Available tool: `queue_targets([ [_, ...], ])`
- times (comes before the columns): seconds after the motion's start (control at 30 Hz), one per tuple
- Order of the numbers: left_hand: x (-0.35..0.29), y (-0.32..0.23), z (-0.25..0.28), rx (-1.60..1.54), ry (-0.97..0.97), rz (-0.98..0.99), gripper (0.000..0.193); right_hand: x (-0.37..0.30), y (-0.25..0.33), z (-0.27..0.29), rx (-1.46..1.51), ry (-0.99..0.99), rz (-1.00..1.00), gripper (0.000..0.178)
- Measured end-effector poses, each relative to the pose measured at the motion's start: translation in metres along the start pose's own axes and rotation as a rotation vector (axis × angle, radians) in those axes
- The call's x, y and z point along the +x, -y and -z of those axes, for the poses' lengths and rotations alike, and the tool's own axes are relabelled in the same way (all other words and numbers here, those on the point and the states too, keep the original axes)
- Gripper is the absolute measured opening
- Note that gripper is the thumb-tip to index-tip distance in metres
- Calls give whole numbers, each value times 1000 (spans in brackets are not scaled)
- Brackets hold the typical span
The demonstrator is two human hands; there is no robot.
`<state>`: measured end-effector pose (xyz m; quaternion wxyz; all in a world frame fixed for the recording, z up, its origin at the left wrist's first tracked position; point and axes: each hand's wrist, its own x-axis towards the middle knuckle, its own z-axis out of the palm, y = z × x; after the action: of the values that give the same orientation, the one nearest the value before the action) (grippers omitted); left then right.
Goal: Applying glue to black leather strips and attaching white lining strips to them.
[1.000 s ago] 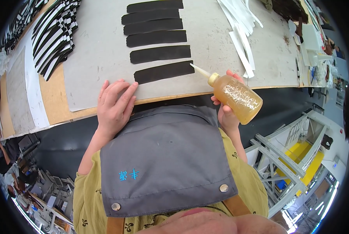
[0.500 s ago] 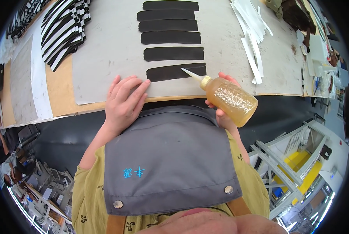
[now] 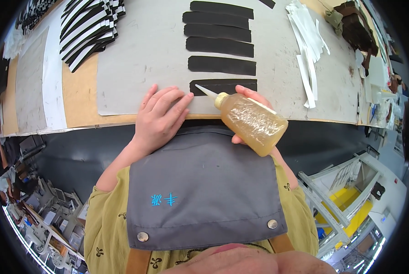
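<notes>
A squeeze bottle of amber liquid (image 3: 254, 122) with a pale pointed nozzle lies tilted in my right hand (image 3: 254, 96), whose fingers wrap round it. Its tip is at the left end of the nearest black strip (image 3: 232, 86), and a thin line runs along that strip to the right of the tip. My left hand (image 3: 161, 112) rests at the table's front edge with fingers stretched, a fingertip touching the strip's left end. Beyond it, more black strips (image 3: 222, 65) lie in a column on the grey board (image 3: 136, 77).
Stacked black-and-white strips (image 3: 88, 34) lie at the far left. White strips (image 3: 308, 55) are heaped on the right, with a dark brown bundle (image 3: 357, 27) behind them. A metal frame with a yellow panel (image 3: 350, 205) stands on the floor at right.
The nozzle tip has travelled left along the nearest black strip, from near its middle to its left end. My left hand stays beside that strip's left end. The whole view has shifted slightly.
</notes>
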<state>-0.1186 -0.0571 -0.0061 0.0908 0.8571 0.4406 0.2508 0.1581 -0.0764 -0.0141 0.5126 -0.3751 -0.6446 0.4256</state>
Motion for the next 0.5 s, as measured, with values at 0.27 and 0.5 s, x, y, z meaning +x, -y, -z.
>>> queue_targets([
  [0.27,1,-1,-1,-7,12,7,41,6,15,-2,9,41,-15,98],
  [0.5,1,-2,-2,-7,3,12,39,-27,14,34,-111,-189,-16,100],
])
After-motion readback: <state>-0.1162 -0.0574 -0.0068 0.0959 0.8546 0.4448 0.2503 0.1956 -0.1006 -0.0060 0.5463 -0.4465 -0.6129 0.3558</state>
